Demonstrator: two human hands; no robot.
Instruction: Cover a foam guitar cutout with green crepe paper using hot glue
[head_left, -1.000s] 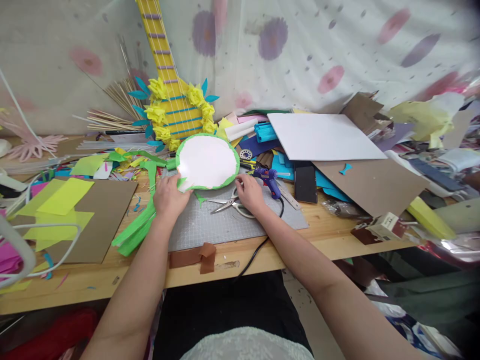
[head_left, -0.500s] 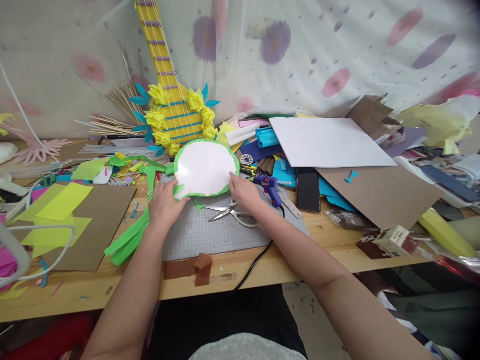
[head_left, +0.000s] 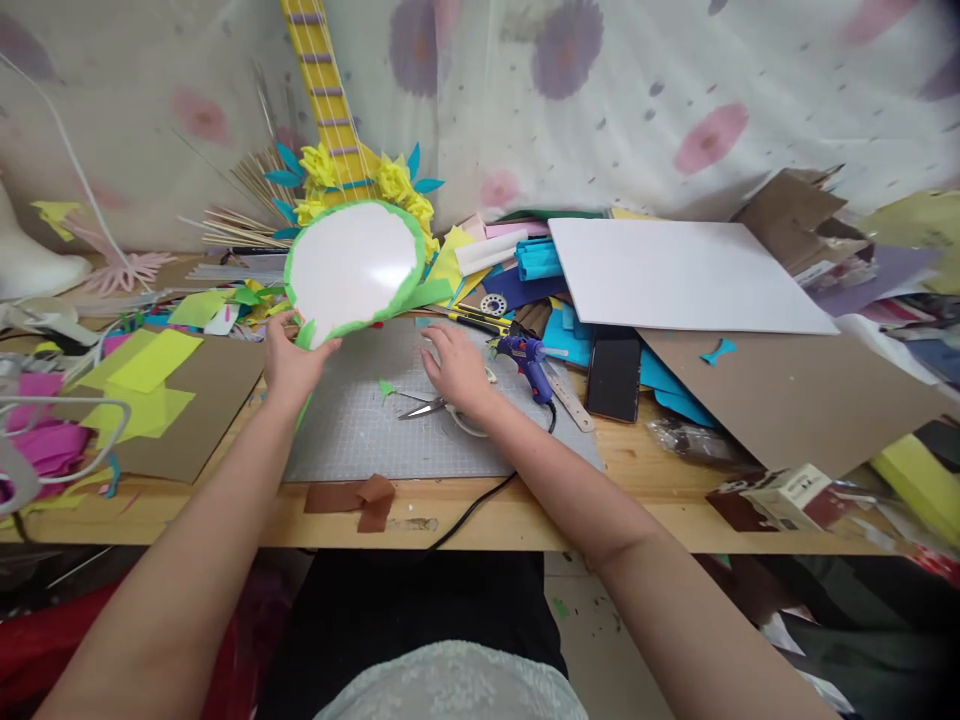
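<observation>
A rounded white board [head_left: 352, 265] edged in green crepe paper is raised and tilted above the cutting mat [head_left: 352, 440]. My left hand [head_left: 294, 365] grips its lower left edge, thumb in front. My right hand [head_left: 459, 372] is off the board, fingers apart and holding nothing, over the mat. Under and beside that hand lie scissors [head_left: 426, 409], their handles partly hidden by it. A green crepe strip [head_left: 433, 293] sticks out at the board's right side. A small green scrap [head_left: 386, 389] lies on the mat.
A purple glue gun [head_left: 529, 366] with a black cord, a metal ruler [head_left: 568, 395] and a phone [head_left: 613, 374] lie to the right. Behind the board stands a yellow paper guitar [head_left: 330, 110] with flowers. White board [head_left: 675, 275] and cardboard [head_left: 787, 400] lie farther right.
My left hand has lifted the green-edged board up and to the left, tilting it. My right hand has let go of it and opened. The view has shifted slightly.
</observation>
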